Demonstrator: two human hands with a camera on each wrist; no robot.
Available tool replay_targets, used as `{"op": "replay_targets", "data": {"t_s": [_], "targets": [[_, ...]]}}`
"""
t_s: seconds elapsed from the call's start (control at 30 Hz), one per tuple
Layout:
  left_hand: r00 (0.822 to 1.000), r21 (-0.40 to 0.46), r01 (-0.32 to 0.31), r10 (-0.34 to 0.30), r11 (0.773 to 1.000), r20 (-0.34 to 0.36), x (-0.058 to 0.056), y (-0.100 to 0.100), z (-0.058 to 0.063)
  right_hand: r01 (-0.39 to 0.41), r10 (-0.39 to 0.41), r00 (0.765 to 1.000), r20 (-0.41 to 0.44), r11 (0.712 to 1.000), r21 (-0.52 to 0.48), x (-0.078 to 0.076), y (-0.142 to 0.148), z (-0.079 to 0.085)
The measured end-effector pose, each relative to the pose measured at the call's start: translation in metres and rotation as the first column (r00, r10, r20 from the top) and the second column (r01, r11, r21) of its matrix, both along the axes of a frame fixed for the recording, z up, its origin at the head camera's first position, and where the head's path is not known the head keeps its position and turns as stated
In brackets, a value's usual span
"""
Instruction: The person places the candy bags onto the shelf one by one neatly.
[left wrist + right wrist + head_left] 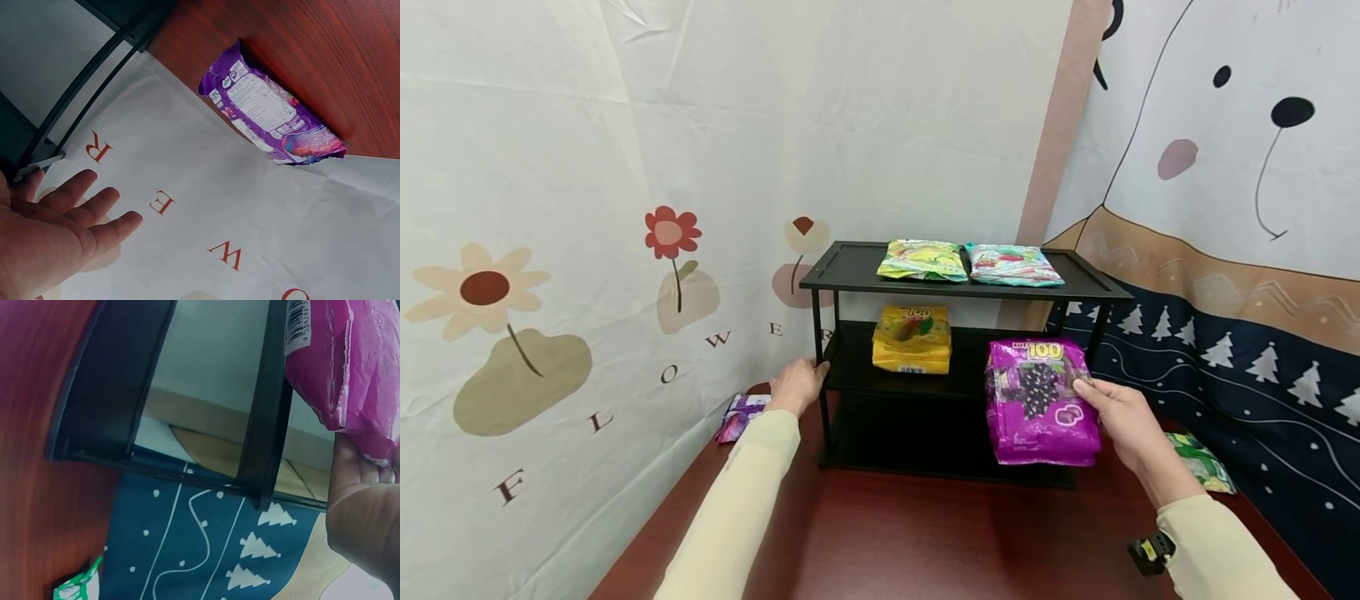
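My right hand (1123, 421) grips a purple bag of LOT 100 candy (1041, 404) by its right side, thumb on the front. The bag is upright in front of the middle shelf's right part. In the right wrist view the bag (369, 369) hides most of the fingers. My left hand (797, 386) holds the left side of the black three-tier shelf rack (910, 433) at middle-shelf height. Seen from the left wrist, its thumb and index finger are at the rack's corner and the other fingers stick out loosely. A yellow LOT 100 bag (912, 340) stands on the middle shelf.
On the top shelf lie a yellow-green bag (922, 260) and a light blue bag (1013, 265). A purple packet (741, 417) lies left of the rack, a green packet (1201, 461) to its right. Printed cloth (550, 167) hangs behind the reddish-brown table (895, 542).
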State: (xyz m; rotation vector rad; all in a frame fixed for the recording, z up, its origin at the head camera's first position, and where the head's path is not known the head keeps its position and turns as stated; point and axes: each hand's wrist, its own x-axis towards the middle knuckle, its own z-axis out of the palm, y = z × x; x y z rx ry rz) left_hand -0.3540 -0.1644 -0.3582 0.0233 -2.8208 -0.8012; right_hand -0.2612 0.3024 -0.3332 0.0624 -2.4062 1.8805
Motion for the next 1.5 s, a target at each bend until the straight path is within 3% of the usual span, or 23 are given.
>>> {"op": "replay_targets", "data": {"t_s": [0.67, 0.83, 0.93, 1.0, 1.1, 1.17, 1.27, 1.33, 1.43, 1.5], "targets": [[1.000, 0.002, 0.000, 0.000, 1.000, 0.006, 0.001, 0.001, 0.002, 0.053, -0.054, 0.999, -0.007, 0.994, -0.091, -0.030, -0.024, 0.025], [1.000, 0.003, 0.001, -0.001, 1.000, 0.010, 0.001, 0.001, 0.001, -0.037, 0.041, 0.998, 0.048, 0.996, -0.087, -0.042, -0.027, 0.025], [1.000, 0.006, 0.002, -0.002, 1.000, 0.014, 0.001, 0.001, 0.001, -0.093, 0.095, 0.994, 0.061, 0.995, -0.035, -0.046, -0.029, 0.025], [1.000, 0.004, 0.001, -0.001, 1.000, 0.013, 0.001, 0.001, 0.001, -0.074, 0.072, 0.997, 0.040, 0.996, 0.039, -0.047, -0.032, 0.025], [1.000, 0.006, -0.001, 0.001, 1.000, 0.011, 0.000, 0.000, 0.000, 0.005, 0.000, 1.000, -0.031, 0.984, 0.180, -0.045, -0.035, 0.024], [1.000, 0.005, -0.001, 0.001, 1.000, 0.008, 0.000, 0.000, 0.000, 0.088, -0.062, 0.993, -0.100, 0.955, 0.284, -0.042, -0.036, 0.022], [1.000, 0.011, 0.006, -0.006, 1.000, 0.008, 0.000, 0.000, 0.000, 0.223, -0.141, 0.964, -0.227, 0.891, 0.396, -0.034, -0.038, 0.019], [1.000, 0.014, 0.010, -0.010, 1.000, 0.009, 0.000, 0.000, 0.000, 0.313, -0.177, 0.930, -0.322, 0.841, 0.442, -0.029, -0.040, 0.016], [1.000, 0.019, 0.012, -0.012, 1.000, 0.009, 0.000, 0.000, 0.000, 0.424, -0.191, 0.856, -0.481, 0.792, 0.439, -0.023, -0.045, 0.008], [1.000, 0.020, 0.011, -0.011, 1.000, 0.010, 0.000, 0.000, 0.001, 0.478, -0.168, 0.789, -0.591, 0.772, 0.419, -0.020, -0.048, 0.003]]}}
